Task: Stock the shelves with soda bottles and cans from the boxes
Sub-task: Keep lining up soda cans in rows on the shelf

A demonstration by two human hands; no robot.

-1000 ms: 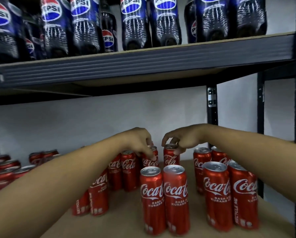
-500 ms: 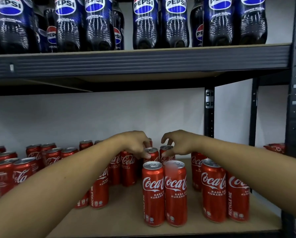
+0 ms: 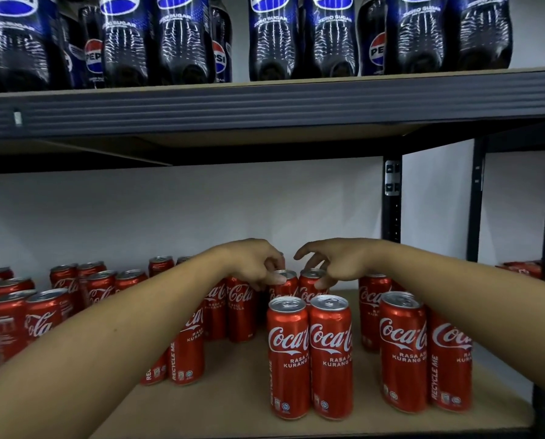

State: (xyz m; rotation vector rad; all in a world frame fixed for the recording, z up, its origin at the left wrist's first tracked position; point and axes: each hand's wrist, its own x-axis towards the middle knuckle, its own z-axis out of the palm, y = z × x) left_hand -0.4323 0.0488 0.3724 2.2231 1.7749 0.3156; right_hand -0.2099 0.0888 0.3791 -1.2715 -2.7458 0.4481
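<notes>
Moved: over the last second both hands stay at the tops of the same two cans, and the right hand's pinch has loosened, its forefinger now raised clear.
Far-left cans (image 3: 43, 312): a loose cluster of red cans, upright on the lower shelf (image 3: 233, 407), well apart from the hands.
Left hand (image 3: 255, 264): reaches in over the shelf with its fingers curled down, pinching the rim of the left back can (image 3: 288, 286).
Cans under left arm (image 3: 239, 308): a short row of upright cans, just beside the left back can and partly hidden by the forearm.
Front pair of cans (image 3: 288, 359): two cans side by side and touching, upright, right in front of the two back cans.
Right back can (image 3: 309, 288): upright, just beside the left back can; whether they touch I cannot tell.
Right hand (image 3: 337, 261): thumb and middle fingers hold the right back can's rim in a narrow pinch.
Right-side cans (image 3: 402, 353): upright near the shelf's right end, under the right forearm.
Upper shelf (image 3: 265, 106): dark cola bottles (image 3: 274, 36) stand in rows along it.
Post (image 3: 391, 201): a black upright at the back right, against the white wall (image 3: 170, 217).
</notes>
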